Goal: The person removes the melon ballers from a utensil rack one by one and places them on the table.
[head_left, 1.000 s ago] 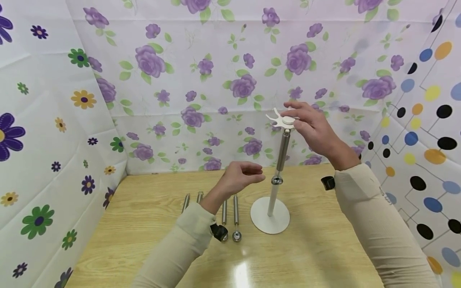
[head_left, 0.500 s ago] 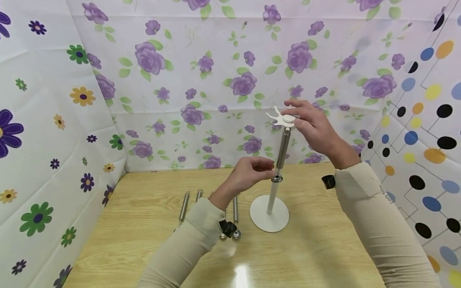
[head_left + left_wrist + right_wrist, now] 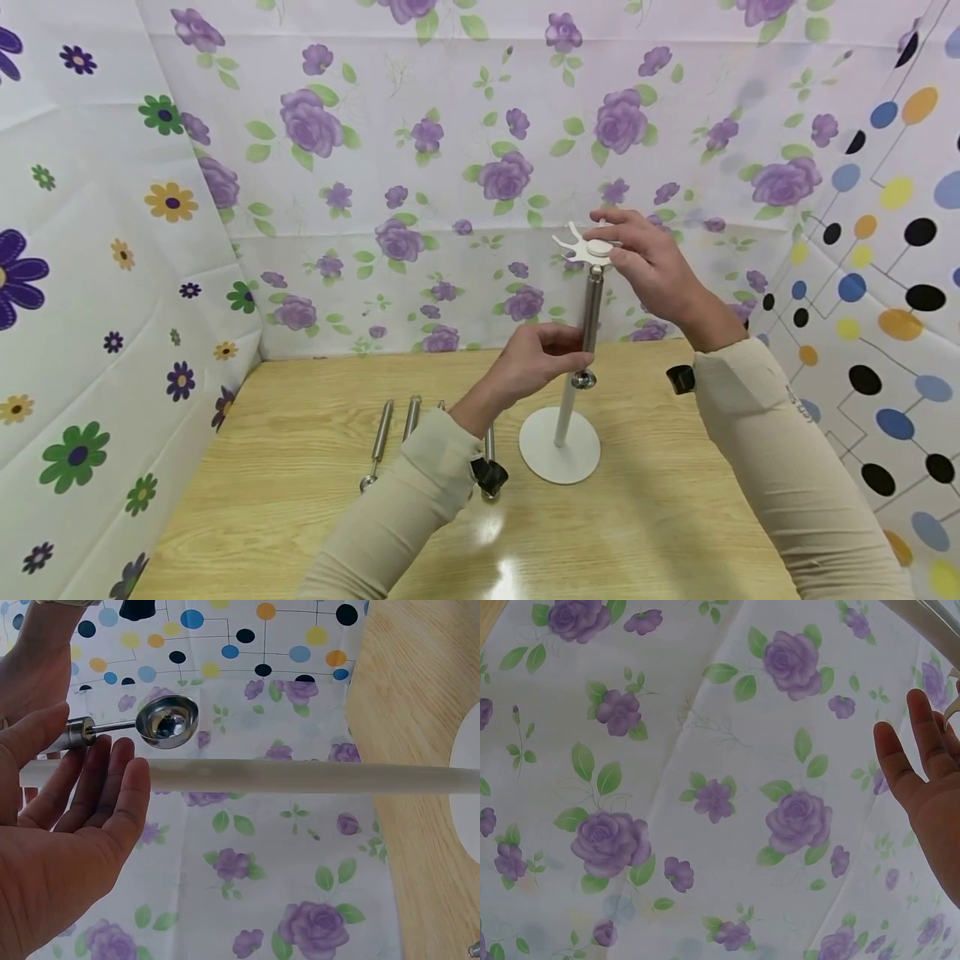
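Below the white hooked top (image 3: pixel 576 249) of a stand hangs a steel scoop (image 3: pixel 592 304), handle up and round bowl down. My left hand (image 3: pixel 534 367) pinches the lower part of its handle between thumb and fingers. In the left wrist view, the scoop's hollow bowl (image 3: pixel 166 722) sticks out past my fingertips, beside the white pole (image 3: pixel 300 776). My right hand (image 3: pixel 652 265) grips the edge of the hooked top with thumb and fingers. In the right wrist view only part of that hand (image 3: pixel 937 787) shows at the right edge.
The stand's round white base (image 3: pixel 555 462) sits on the wooden table (image 3: pixel 637 508). Several similar steel scoops lie left of it, such as one scoop (image 3: pixel 382 429), partly hidden by my left sleeve (image 3: pixel 405 508). Patterned cloth (image 3: pixel 420 183) hangs around the table.
My left hand has moved right to the hanging scoop and taken hold of its handle; the bowl has shifted slightly right. My right hand stays at the hooked top.
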Demonstrator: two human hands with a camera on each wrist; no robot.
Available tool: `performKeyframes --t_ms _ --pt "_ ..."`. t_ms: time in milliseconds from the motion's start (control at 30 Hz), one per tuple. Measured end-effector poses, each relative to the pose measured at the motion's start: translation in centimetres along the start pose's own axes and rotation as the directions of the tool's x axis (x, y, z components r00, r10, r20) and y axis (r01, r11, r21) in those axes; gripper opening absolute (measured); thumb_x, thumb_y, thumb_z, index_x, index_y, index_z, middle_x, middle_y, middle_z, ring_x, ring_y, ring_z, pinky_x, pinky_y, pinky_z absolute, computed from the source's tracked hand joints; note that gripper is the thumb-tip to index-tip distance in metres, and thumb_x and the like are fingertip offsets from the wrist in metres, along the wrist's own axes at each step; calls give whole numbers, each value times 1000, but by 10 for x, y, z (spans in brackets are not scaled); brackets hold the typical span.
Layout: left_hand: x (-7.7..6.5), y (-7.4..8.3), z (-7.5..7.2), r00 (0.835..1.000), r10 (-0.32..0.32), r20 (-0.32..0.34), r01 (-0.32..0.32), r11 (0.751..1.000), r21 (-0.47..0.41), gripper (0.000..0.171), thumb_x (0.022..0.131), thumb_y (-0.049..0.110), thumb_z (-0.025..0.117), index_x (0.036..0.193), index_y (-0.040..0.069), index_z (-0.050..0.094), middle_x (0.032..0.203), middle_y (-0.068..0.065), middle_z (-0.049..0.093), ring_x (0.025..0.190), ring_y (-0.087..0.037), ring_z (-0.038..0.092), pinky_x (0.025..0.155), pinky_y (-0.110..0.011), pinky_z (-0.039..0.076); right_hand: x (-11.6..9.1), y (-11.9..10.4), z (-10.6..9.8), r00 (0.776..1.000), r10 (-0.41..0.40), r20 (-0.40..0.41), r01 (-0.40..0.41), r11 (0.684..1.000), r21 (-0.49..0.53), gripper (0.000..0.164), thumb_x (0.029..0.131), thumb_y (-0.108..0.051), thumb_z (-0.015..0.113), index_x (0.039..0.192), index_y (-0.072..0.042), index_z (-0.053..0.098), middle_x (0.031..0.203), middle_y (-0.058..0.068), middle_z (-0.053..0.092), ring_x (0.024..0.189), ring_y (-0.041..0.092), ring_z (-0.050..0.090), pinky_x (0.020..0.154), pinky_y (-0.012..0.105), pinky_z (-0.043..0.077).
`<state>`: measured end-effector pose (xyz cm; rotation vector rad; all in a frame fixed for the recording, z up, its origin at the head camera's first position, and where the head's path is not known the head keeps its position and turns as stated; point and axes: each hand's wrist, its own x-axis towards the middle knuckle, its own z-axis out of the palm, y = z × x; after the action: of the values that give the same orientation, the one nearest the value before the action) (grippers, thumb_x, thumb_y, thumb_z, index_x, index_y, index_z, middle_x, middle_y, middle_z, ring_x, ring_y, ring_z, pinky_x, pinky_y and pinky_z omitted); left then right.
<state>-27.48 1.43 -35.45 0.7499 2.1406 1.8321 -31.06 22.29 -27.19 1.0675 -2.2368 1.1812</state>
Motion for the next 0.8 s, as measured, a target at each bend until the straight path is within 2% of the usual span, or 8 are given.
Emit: performKeyframes --t_ms 167,333,567,667,800 --pt "-2 -1 -2 999 21 24 -21 1000 4 26 95 9 71 119 1 71 104 -9 71 91 -14 68 81 -28 58 0 1 1 1000 0 -3 0 1000 -1 36 103 -10 44 127 10 62 147 25 44 136 39 38 99 67 37" --pt "-8 -1 -7 999 1 50 0 1000 -26 27 95 6 69 122 -1 69 105 -11 68 92 -19 69 82 -34 59 -1 1 1 1000 10 -2 -10 1000 -9 36 104 -11 44 127 10 62 147 25 44 137 40 37 100 68 36" --pt "-15 2 -11 997 2 74 3 998 -57 31 95 5 68 125 -2 67 104 -14 67 101 -39 68 81 -34 60 -2 0 0 1000 11 -1 -11 1000 -26 36 103 -9 43 128 10 61 147 25 44 137 40 37 100 67 36" --pt "-18 4 -12 997 5 82 0 998 -56 31 96 5 68 126 -3 67 104 -14 68 102 -43 66 81 -34 60 -2 1 0 1000 10 -1 -10 1000 -24 36 104 -10 43 128 10 61 147 25 44 137 41 37 100 68 36" --pt "-21 7 -15 997 13 77 -12 1000 -23 31 96 6 68 126 -2 67 106 -14 68 101 -38 68 79 -33 60 -1 0 0 1000 13 0 -13 1000 -25 37 104 -12 43 128 10 61 147 25 43 137 41 36 100 69 36"
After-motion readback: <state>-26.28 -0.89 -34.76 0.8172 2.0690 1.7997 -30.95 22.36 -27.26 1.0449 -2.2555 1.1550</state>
